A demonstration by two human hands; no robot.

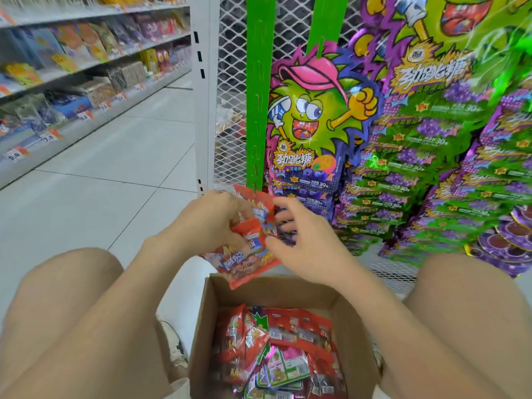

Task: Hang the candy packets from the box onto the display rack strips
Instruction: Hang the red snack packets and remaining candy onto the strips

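Squarely between fingers [285, 218], red packets [244, 263]

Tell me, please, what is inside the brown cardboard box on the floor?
The brown cardboard box holds a loose pile of red plastic candy packets and a few green ones. They hide its bottom.

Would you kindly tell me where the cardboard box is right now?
In the head view, the cardboard box sits open at bottom centre, between the person's knees, just below the red packets held by the left hand and right hand.
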